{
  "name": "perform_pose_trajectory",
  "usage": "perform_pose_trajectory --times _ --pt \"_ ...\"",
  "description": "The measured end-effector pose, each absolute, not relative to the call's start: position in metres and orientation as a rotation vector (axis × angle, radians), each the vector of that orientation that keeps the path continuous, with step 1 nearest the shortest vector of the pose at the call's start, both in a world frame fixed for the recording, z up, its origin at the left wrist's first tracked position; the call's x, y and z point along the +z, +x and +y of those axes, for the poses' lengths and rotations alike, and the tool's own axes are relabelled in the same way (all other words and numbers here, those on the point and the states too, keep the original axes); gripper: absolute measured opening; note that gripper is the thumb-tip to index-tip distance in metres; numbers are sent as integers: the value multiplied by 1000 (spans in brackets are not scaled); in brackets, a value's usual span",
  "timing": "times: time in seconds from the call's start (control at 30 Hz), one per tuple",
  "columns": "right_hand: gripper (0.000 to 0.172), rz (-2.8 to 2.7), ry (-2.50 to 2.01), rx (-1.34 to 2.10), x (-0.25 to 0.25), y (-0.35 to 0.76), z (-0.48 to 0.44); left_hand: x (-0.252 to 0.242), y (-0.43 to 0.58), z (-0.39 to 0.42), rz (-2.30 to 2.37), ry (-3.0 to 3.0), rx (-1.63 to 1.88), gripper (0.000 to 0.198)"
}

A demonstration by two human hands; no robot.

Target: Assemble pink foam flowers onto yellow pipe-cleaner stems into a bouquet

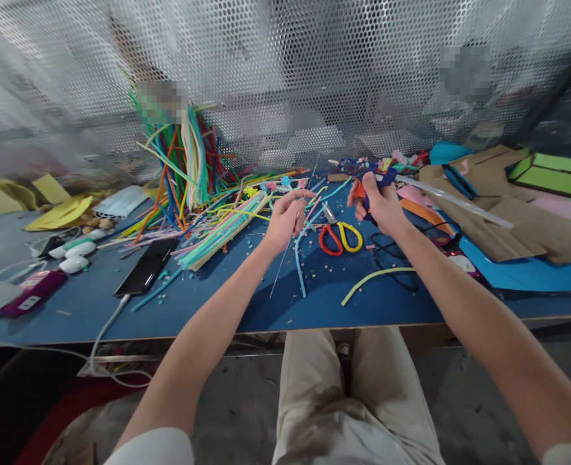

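Note:
My left hand is closed over the middle of the blue table, its index finger stretched to the right. A thin wire runs past its fingers, and it seems pinched there. My right hand is wrapped round a blue and orange glue gun, with a clear glue stick sticking out behind it to the right. Between and below the hands lie scissors with one red and one yellow handle. A light blue pipe cleaner lies bent beside them.
Many coloured pipe cleaners stand and lie at the left. A black phone, a purple power strip and cables are nearer the left edge. Brown paper covers the right side. A perforated metal screen rises behind the table.

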State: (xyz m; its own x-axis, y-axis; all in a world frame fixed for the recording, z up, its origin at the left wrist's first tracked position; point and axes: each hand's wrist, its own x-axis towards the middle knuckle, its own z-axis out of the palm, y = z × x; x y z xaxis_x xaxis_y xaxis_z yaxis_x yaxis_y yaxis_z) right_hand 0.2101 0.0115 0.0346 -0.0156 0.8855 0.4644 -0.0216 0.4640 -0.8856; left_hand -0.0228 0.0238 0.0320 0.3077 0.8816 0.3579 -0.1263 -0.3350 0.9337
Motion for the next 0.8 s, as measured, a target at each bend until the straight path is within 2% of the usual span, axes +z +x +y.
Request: perform_pose_trajectory --times 0.17,0.3,0.43,0.6,0.8 --pt "57 -1641 -983 616 34 213 1 27 -26 31 729 1591 1240 29" --pt "42 -1878 -887 226 33 217 -3 29 -28 32 822 1629 1258 20" --pt "34 -1909 -813 74 29 219 0 32 -28 33 848 1699 1261 18" --pt "38 -1912 -909 39 28 220 0 38 -33 31 998 2071 1174 23" --pt "46 -1990 -989 72 32 225 -1 44 -40 21 1405 2565 1265 27"
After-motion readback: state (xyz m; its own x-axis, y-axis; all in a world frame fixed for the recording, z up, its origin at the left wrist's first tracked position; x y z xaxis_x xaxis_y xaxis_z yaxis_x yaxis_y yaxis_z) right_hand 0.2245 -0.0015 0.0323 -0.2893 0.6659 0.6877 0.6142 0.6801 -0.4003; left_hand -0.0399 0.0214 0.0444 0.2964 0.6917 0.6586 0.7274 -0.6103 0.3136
